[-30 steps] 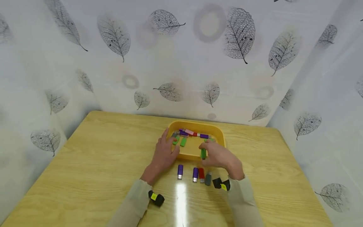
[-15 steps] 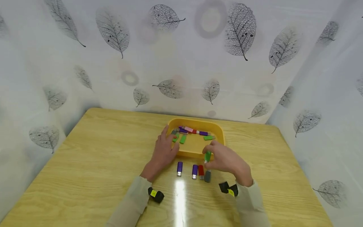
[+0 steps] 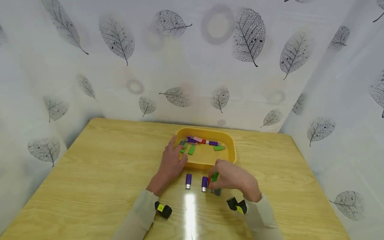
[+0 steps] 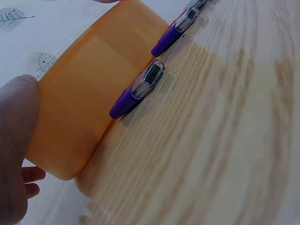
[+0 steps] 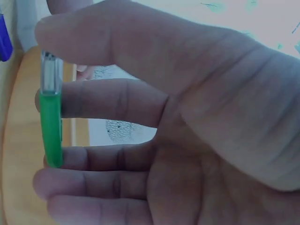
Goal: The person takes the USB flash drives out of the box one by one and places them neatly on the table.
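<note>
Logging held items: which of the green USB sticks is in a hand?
The green stick pinched in the right hand, above the row on the table. The other green ones lie loose in the yellow tray.

Staged recording booth: leaf-print sheets [image 3: 192,66] enclose wooden table [image 3: 90,173].

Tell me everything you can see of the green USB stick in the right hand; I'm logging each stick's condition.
The green USB stick has a bright green, plastic-looking body and a bare silvery metal plug at one end, with no cap on. The right hand pinches it between thumb and fingers. It is held above the row of sticks lying on the wooden table, just in front of the yellow tray.
</note>
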Available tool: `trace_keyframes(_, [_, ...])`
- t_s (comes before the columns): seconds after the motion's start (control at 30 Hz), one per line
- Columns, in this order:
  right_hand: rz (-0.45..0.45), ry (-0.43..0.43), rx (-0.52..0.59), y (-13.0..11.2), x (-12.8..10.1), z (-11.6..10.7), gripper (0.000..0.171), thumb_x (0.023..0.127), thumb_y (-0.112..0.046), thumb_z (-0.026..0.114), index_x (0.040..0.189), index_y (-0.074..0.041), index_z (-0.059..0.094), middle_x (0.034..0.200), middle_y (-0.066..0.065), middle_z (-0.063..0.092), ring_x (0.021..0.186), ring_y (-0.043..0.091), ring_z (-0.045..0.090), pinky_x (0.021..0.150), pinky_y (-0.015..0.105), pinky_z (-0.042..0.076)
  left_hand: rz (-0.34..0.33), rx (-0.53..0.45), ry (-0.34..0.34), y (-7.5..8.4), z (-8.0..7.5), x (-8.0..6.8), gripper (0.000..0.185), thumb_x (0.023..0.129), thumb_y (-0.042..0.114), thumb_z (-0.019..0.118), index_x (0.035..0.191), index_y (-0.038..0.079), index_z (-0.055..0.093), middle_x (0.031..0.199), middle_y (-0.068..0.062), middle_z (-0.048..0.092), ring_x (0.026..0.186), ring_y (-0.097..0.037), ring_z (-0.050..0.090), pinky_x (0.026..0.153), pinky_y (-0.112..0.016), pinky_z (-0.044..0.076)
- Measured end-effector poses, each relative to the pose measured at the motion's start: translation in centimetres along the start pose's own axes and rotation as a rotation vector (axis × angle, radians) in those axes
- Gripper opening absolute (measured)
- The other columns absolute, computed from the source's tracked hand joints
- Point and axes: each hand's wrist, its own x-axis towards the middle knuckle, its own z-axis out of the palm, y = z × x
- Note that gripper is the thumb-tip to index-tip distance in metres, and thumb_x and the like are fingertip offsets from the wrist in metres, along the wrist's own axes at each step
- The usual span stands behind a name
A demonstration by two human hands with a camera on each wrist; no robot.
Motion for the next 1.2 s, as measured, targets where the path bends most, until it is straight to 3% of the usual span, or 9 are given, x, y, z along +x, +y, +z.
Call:
trace_keyframes(0.2, [0.024,-0.032,-0.017,0.0,0.1,0.4,0.026,0.081,-0.020,0.079,0.102,-0.006,0.076,0.091,-0.002,0.061,0.076,0.009,0.050,0.064,0.022,0.047,0.007,-0.010,0.006,0.0,-0.1,0.0,0.036,0.095,0.030,0.050,0.117,0.003,0.063,0.162,-0.016,0.019,0.125,-0.041,0.043,0.106,-0.058,0.035])
trace_keyframes(0.37, [0.134,-0.039,-0.030,0.0,-0.6,0.7,0.030,0.078,-0.017,0.081,0.106,-0.006,0.074,0.097,0.001,0.061,0.078,0.011,0.053,0.069,0.027,0.049,-0.003,-0.010,-0.006,0.0,0.0,0.0,0.038,0.095,0.030,0.050,0.118,0.003,0.063,0.163,-0.016,0.017,0.127,-0.040,0.042,0.106,-0.057,0.035])
trace_keyframes(0.5, [0.217,-0.022,-0.041,0.3,-1.0,1.2,0.023,0.074,-0.011,0.083,0.093,-0.009,0.070,0.092,0.002,0.060,0.076,0.014,0.051,0.069,0.032,0.049,0.004,-0.007,-0.002,0.0,-0.1,0.2,0.036,0.095,0.029,0.051,0.118,0.003,0.063,0.163,-0.015,0.017,0.129,-0.040,0.042,0.106,-0.058,0.035])
trace_keyframes(0.77, [0.362,-0.013,-0.075,0.7,-0.6,2.2,0.035,0.071,-0.003,0.084,0.102,-0.009,0.069,0.089,-0.001,0.064,0.076,0.016,0.052,0.072,0.035,0.051,-0.016,-0.013,-0.005,0.1,0.0,0.0,0.037,0.095,0.029,0.050,0.118,0.003,0.063,0.162,-0.017,0.017,0.126,-0.042,0.043,0.105,-0.057,0.036])
trace_keyframes(1.03, [0.349,0.013,-0.176,0.9,-0.2,3.1,0.035,0.068,0.004,0.084,0.086,-0.013,0.059,0.081,-0.001,0.056,0.075,0.018,0.049,0.073,0.036,0.048,-0.023,-0.011,-0.006,-0.2,0.2,0.0,0.038,0.095,0.031,0.049,0.119,0.005,0.063,0.163,-0.014,0.015,0.127,-0.039,0.041,0.106,-0.056,0.035])
trace_keyframes(1.2, [0.360,-0.001,-0.215,1.3,0.1,3.4,0.038,0.066,0.002,0.085,0.084,-0.014,0.056,0.081,-0.001,0.054,0.076,0.018,0.050,0.074,0.037,0.049,-0.015,-0.013,-0.008,-0.1,0.2,0.1,0.037,0.095,0.030,0.049,0.119,0.005,0.062,0.163,-0.014,0.015,0.126,-0.039,0.041,0.106,-0.055,0.035])
